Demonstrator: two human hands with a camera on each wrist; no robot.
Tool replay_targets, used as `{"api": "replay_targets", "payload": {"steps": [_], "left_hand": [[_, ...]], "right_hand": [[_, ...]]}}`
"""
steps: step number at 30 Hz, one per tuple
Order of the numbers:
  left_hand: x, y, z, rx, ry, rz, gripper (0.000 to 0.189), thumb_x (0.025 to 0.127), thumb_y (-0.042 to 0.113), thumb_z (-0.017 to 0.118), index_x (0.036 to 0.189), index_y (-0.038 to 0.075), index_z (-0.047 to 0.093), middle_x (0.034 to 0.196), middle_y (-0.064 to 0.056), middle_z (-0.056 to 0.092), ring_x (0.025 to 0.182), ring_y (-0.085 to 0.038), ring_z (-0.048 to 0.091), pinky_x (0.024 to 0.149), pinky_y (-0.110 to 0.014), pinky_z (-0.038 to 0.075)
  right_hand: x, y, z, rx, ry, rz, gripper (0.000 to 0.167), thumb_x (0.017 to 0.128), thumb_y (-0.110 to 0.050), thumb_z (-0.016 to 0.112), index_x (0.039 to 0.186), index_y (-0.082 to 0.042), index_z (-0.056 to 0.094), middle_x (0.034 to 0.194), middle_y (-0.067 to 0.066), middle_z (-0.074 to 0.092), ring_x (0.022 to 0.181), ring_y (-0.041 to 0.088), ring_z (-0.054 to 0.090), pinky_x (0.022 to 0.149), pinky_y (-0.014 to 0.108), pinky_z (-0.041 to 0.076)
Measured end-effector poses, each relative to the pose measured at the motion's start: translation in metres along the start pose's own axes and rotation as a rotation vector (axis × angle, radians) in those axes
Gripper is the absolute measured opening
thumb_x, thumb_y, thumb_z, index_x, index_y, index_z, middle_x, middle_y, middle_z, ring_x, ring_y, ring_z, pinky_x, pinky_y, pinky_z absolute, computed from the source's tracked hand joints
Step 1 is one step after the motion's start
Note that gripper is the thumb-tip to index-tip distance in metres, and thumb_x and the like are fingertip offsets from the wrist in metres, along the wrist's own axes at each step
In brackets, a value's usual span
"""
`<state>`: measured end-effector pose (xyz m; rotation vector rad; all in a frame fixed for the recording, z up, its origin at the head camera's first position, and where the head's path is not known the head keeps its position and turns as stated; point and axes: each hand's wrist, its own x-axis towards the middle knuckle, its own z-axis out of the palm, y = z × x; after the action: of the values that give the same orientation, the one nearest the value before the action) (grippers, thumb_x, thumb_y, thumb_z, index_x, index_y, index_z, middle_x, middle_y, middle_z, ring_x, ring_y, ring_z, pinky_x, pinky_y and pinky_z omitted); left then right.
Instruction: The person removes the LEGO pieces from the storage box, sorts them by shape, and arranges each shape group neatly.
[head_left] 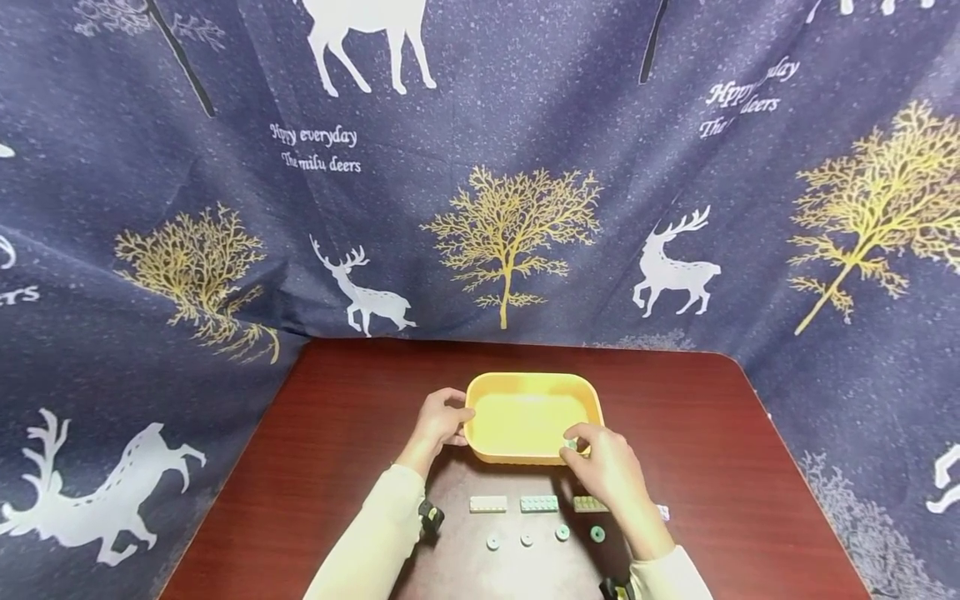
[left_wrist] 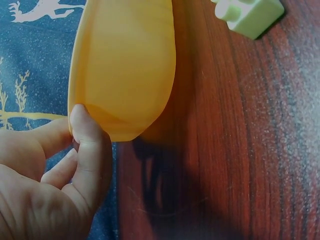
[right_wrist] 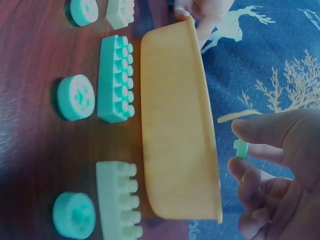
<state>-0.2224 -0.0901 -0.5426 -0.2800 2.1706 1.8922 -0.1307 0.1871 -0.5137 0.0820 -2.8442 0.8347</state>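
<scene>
A yellow plastic tub (head_left: 525,417) sits on the table between my hands. My left hand (head_left: 437,421) pinches its left rim, with the thumb (left_wrist: 87,132) against the near outer side in the left wrist view. At the tub's front right corner, my right hand (head_left: 611,462) holds a small light green toy piece (right_wrist: 241,148) between thumb and fingertips. In the right wrist view the piece shows beyond the tub's rim, and the other fingers curl loosely below it.
In front of the tub lies a row of studded toy bricks: a whitish one (head_left: 488,504), a teal one (head_left: 539,503), a yellow-green one (head_left: 588,504) and a pale one (head_left: 663,512) partly behind my right wrist. Several toy wheels (head_left: 562,532) lie nearer me. Patterned blue cloth (head_left: 390,208) hangs around the table.
</scene>
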Motion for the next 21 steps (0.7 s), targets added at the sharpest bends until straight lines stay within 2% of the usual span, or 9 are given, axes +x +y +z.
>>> {"api": "replay_targets", "payload": {"steps": [6,10,16,21], "left_hand": [[-0.001,0.0,0.001,0.024,0.014,0.011,0.038,0.092,0.002,0.071,0.129,-0.002,0.06,0.095,-0.025,0.067,0.055,-0.019,0.064,0.047,-0.029,0.063],[-0.002,0.0,0.001,0.029,0.026,0.004,0.038,0.092,0.001,0.071,0.128,-0.002,0.061,0.094,-0.021,0.066,0.055,-0.019,0.064,0.047,-0.029,0.063],[-0.004,0.002,0.0,0.024,0.027,0.008,0.039,0.091,0.0,0.071,0.128,-0.003,0.061,0.092,-0.021,0.065,0.055,-0.02,0.064,0.047,-0.03,0.062],[-0.004,0.003,0.0,0.016,0.018,0.014,0.038,0.09,0.0,0.071,0.127,-0.003,0.061,0.092,-0.022,0.066,0.055,-0.02,0.064,0.046,-0.03,0.062]], "right_hand": [[-0.009,0.006,-0.006,0.005,-0.005,0.023,0.018,0.084,-0.024,0.08,0.101,-0.022,0.076,0.076,-0.008,0.063,0.069,0.01,0.059,0.059,0.031,0.05],[-0.016,0.011,-0.009,0.007,-0.013,0.047,0.018,0.084,-0.026,0.082,0.101,-0.021,0.076,0.077,-0.01,0.062,0.067,0.006,0.057,0.058,0.029,0.048],[-0.025,0.022,-0.013,0.002,-0.043,0.085,0.014,0.085,-0.026,0.081,0.098,-0.023,0.074,0.079,-0.01,0.064,0.07,0.005,0.062,0.059,0.031,0.049],[-0.034,0.033,-0.017,-0.011,-0.044,0.11,0.018,0.085,-0.027,0.081,0.102,-0.022,0.075,0.08,-0.008,0.065,0.071,0.007,0.063,0.06,0.034,0.051]]}}
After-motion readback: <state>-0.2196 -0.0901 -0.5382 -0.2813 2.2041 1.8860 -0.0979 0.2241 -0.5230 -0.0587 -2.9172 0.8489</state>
